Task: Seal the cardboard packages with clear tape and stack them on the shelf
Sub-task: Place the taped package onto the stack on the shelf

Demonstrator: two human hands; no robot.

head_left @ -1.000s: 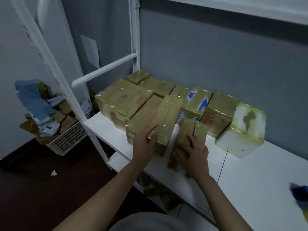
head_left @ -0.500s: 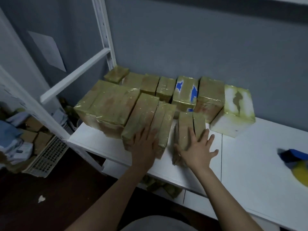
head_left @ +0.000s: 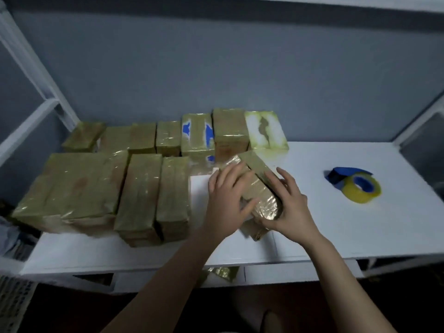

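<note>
Both my hands are on a slim tape-wrapped package (head_left: 254, 162) that lies slanted on the white shelf (head_left: 360, 224). My left hand (head_left: 224, 198) covers its left side, fingers spread and thumb at the near end. My right hand (head_left: 289, 206) curls round its right side and near end. A second slim package seems to be pressed against it, partly hidden by my hands. To the left stand wrapped packages: a large one (head_left: 77, 186), two narrow ones (head_left: 141, 193), and a back row (head_left: 168, 138) along the wall. A roll of clear tape (head_left: 361, 188) lies to the right.
A blue object (head_left: 341, 175) sits against the tape roll. A pale box with a dark mark (head_left: 265, 131) ends the back row. White shelf posts rise at left (head_left: 36, 68) and right (head_left: 420, 116). A wrapped item (head_left: 223, 272) lies below the shelf, and a white basket (head_left: 14, 304) is at lower left.
My view has swung right, bringing the tape roll fully into sight. My left hand left the narrow packages and joined my right on the slim package, which has turned slantwise away from the stack.
</note>
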